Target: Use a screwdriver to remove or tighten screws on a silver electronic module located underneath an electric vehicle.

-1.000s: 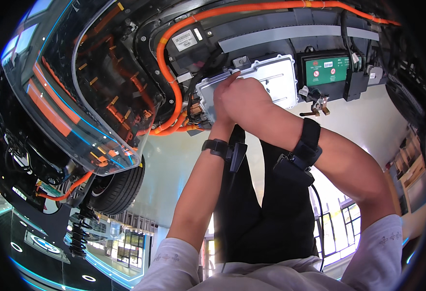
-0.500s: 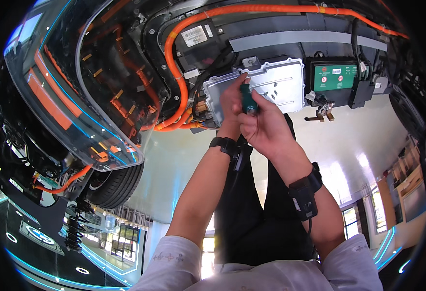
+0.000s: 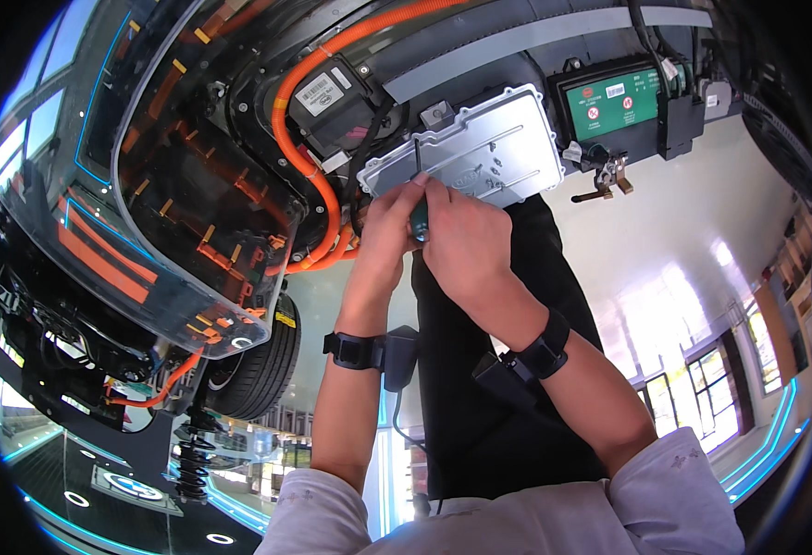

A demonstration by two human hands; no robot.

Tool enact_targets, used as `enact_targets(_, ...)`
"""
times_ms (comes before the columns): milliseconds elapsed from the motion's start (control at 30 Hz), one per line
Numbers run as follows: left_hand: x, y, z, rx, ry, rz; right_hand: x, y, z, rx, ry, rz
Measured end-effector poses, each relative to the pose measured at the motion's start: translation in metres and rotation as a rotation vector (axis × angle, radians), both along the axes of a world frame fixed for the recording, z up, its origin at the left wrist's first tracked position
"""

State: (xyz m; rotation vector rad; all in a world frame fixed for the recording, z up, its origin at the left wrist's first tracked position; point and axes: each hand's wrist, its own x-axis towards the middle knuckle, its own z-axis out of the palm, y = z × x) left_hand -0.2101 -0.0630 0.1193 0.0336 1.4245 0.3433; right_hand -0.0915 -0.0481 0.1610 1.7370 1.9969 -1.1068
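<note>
A screwdriver with a green handle (image 3: 421, 222) is between my two hands, its thin dark shaft pointing away from me. The shaft lies across the left part of a silver metal cover (image 3: 517, 139) with bolt lugs along its rim; whether its tip sits on a screw I cannot make out. My left hand (image 3: 385, 231) is closed, thumb and fingers against the handle's left side. From the right, my right hand (image 3: 469, 239) wraps the same handle, its fingers meeting the left ones near the shaft. Part of the handle is hidden.
A thick orange cable (image 3: 281, 125) curves left of the cover. A clear panel (image 3: 128, 231) over dark and orange parts stands farther left, above a tire (image 3: 262, 370). Right of the cover are a green-labelled black box (image 3: 614, 102) and a brass-coloured clamp (image 3: 609, 176).
My hands have come nearer to me and left on the cover. The screwdriver's shaft now shows, and my left fingers have drawn back from the cover's far edge to the handle. The view has shifted.
</note>
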Motion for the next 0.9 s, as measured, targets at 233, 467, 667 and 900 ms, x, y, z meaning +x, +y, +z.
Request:
enact_targets(233,-0.007,0.016,0.011,-0.082,-0.086,0.238,0.023,-0.018,0.001,0.028,0.440,-0.493)
enact_targets(467,-0.001,0.004,0.009,-0.171,-0.077,0.199,0.024,-0.025,-0.074,-1.113,0.784,-1.617)
enact_targets(667,0.006,0.007,0.031,-0.242,0.052,0.224,0.008,-0.011,-0.087,-1.203,1.017,-1.605)
enact_targets(900,0.010,0.004,0.042,-0.045,0.196,0.045,0.010,-0.014,-0.084,-1.157,1.104,-1.795)
